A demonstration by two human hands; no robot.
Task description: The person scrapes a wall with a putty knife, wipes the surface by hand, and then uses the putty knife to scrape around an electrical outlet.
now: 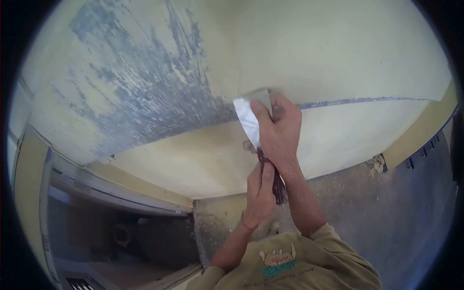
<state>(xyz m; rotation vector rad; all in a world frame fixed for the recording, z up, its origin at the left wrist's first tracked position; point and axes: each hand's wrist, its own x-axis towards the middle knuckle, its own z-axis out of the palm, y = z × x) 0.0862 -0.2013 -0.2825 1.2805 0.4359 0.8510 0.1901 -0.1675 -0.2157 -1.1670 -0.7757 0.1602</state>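
Note:
A scraper with a wide metal blade (248, 122) and a dark reddish-brown handle (278, 187) is held in front of the wall. My left hand (261, 192) is wrapped round the handle. Higher up, my right hand (282, 128) grips the blade, its thumb on the near face and its fingers behind. The blade's upper edge is close to the wall (328, 53); whether it touches cannot be made out. Left of the blade, a grey, streaky scraped patch (150, 92) spreads over the pale yellow wall.
A narrow grey band (357, 100) runs along the wall to the right. Below lies a dusty grey floor (367, 217) with small flakes. A doorway with a wooden frame (111, 191) is at the lower left, and a dark-edged board (420, 130) is at the right.

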